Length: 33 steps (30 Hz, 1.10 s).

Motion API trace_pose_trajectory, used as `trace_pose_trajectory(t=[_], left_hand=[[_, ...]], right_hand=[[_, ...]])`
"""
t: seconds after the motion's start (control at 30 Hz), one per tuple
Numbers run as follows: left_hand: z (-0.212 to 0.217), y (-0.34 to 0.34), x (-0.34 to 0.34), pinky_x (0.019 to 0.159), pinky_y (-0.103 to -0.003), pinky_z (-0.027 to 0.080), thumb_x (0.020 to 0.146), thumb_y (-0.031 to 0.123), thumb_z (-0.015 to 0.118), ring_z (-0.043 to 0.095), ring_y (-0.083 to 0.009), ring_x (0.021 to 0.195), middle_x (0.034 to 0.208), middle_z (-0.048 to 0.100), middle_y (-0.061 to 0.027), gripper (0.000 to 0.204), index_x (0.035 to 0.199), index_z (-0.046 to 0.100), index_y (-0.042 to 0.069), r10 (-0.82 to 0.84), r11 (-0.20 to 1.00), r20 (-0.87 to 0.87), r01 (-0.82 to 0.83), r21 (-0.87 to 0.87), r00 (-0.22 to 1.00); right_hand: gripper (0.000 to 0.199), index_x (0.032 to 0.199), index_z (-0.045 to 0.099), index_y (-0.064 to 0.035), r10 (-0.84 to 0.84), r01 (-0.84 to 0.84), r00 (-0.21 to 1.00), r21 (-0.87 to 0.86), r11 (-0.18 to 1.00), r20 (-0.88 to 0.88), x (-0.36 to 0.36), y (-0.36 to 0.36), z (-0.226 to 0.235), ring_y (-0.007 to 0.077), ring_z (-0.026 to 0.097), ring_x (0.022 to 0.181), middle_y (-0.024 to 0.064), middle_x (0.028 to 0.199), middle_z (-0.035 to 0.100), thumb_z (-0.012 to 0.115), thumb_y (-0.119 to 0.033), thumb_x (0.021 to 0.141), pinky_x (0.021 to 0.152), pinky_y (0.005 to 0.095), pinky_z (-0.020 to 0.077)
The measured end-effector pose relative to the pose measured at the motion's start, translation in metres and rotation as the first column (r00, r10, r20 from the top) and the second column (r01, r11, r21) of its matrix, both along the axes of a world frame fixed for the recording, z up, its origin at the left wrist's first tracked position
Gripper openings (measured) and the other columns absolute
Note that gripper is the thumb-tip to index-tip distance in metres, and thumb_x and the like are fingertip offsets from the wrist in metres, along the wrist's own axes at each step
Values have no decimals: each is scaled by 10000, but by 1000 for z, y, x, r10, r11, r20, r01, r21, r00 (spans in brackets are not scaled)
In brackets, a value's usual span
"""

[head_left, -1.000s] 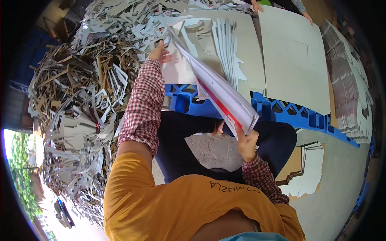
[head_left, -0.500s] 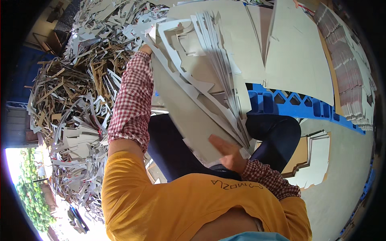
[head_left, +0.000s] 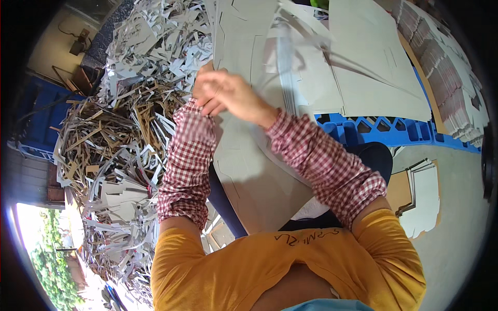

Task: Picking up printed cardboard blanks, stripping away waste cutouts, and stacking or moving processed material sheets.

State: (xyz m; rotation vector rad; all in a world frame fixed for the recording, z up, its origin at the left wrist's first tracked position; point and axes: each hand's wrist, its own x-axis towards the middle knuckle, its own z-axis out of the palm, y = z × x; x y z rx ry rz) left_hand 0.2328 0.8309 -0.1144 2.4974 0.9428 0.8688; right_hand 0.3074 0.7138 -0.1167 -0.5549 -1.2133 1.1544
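Note:
A tall stack of grey-white cardboard sheets [head_left: 238, 171] with cut lines stands slanted over my lap and the pile in front. My left hand [head_left: 203, 78] grips its left edge, partly hidden behind my right hand. Crossing over the sheets, my right hand [head_left: 231, 96] reaches the same edge beside my left hand, fingers slightly bent and apart, holding nothing I can see. Strips of cardboard waste [head_left: 284, 57] hang at the right of the sheets, smeared by motion.
Heaps of grey and brown cardboard scraps [head_left: 119, 114] rise at the left. Large flat sheets [head_left: 373, 78] lie on a blue plastic pallet [head_left: 384, 129] at the right. Beyond stands a stack of cut pieces [head_left: 446, 78]; more pieces [head_left: 423, 199] lie on the floor.
My right hand has moved from the near end of the sheets up across to my left hand. The cardboard has swung more upright, and the waste strips have shifted right.

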Motion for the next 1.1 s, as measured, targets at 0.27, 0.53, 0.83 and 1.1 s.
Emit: trace_pose_trajectory(t=[0.27, 0.53, 0.83, 1.1], left_hand=[[30, -69, -36, 577, -296, 409, 722, 87, 482, 536, -222, 607, 669, 557, -175, 203, 865, 511, -54, -185, 982, 123, 187, -3, 975], [44, -101, -61, 602, -277, 418, 736, 90, 512, 530, -165, 636, 701, 580, -131, 204, 881, 528, -54, -179, 977, 170, 195, -85, 969], [68, -70, -126, 519, -204, 357, 740, 111, 553, 438, -62, 570, 656, 501, 19, 163, 818, 533, -30, -84, 889, 468, 278, -363, 880], [71, -128, -129, 685, -251, 412, 706, 300, 614, 499, -124, 750, 821, 558, -68, 437, 946, 506, -49, -371, 822, 93, 374, -430, 924]], right_hand=[[551, 1075, 416, 69, -603, 669, 701, -56, 741, 381, 103, 23, -38, 234, 503, 915, 195, 997, 513, 421, -406, 798, 763, 318, 398], [493, 941, 468, 48, -688, 691, 723, -72, 719, 68, 88, 46, -55, 149, 423, 795, 118, 869, 492, 381, -422, 820, 668, 279, 355], [502, 596, 506, -20, -702, 691, 706, -308, 653, 96, 98, -41, 43, 100, 375, 425, 5, 468, 380, 481, -502, 734, 389, 214, 299], [480, 711, 527, -30, -828, 864, 503, -100, 494, 249, 229, -31, 85, 63, 386, 397, 0, 432, 377, 505, -510, 697, 384, 204, 299]])
